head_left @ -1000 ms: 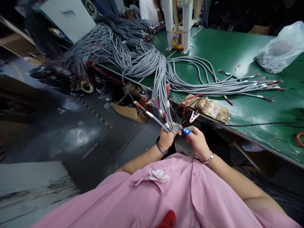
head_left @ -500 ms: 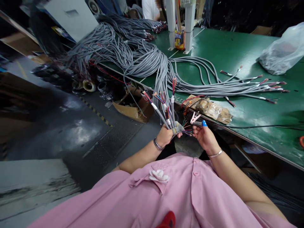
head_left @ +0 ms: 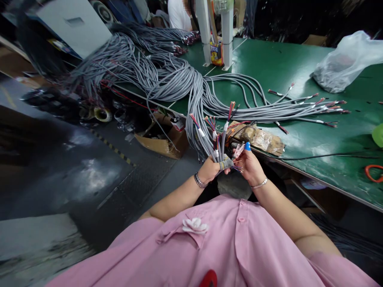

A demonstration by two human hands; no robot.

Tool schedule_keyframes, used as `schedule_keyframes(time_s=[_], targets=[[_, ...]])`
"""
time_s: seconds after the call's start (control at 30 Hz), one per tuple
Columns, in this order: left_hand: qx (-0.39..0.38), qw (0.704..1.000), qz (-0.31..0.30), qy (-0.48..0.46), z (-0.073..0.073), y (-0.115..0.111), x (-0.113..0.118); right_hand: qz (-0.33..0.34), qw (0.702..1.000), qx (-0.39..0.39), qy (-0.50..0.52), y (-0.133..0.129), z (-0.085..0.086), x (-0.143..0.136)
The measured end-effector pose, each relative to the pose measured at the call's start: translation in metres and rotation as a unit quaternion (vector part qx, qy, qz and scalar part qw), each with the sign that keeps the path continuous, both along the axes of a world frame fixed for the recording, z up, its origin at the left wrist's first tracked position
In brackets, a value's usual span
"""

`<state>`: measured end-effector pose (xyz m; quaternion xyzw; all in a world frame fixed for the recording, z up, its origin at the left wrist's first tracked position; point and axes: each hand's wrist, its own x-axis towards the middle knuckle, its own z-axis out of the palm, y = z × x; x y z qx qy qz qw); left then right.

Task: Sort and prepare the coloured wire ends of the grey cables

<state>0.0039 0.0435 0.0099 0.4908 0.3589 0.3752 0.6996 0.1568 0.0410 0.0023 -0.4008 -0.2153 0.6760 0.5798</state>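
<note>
My left hand (head_left: 208, 170) is closed round several grey cables (head_left: 223, 139), whose ends show white sleeves and red, blue and black wires. A grey knit piece with a yellow band (head_left: 226, 162) sits at its thumb. Thin coloured wires (head_left: 237, 168) fan out beyond it towards my right hand (head_left: 251, 166). That hand, with a blue cover (head_left: 247, 146) on one digit, is closed on a small pink clip-like tool (head_left: 238, 151) beside the wire tips. Whether its fingers also grip a wire, I cannot make out.
A large heap of grey cables (head_left: 176, 81) lies across the green table (head_left: 278, 59). Close to its front edge is a taped wooden block (head_left: 263, 140). A plastic bag (head_left: 338, 63), orange-handled scissors (head_left: 372, 172) and white posts (head_left: 227, 36) are on the table. A cardboard box (head_left: 163, 143) stands below.
My right hand has moved closer to the left hand, bringing the pink tool to the fanned wires. The cables in my left hand have tilted slightly right. The view has shifted right.
</note>
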Motion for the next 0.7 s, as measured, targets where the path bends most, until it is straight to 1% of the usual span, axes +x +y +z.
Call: schedule_keyframes(time_s=[0.17,0.3,0.4,0.57,0.7], targets=[[0.02,1.0,-0.009,0.02,0.0,0.001,0.001,-0.03,0.999,-0.023,0.012,0.002,0.002,-0.005],[0.034,0.999,-0.016,0.036,-0.001,0.001,0.001,-0.035,0.998,-0.047,0.035,0.003,0.003,-0.006],[0.034,0.999,-0.014,0.032,0.0,0.0,0.001,-0.016,0.997,-0.05,0.048,0.0,0.002,-0.004],[0.02,1.0,-0.001,0.017,0.004,-0.007,-0.004,0.046,0.996,-0.032,0.066,-0.009,-0.001,0.004],[0.029,0.999,0.024,0.021,0.005,-0.015,-0.009,0.055,0.996,-0.034,0.057,-0.009,0.001,0.009]])
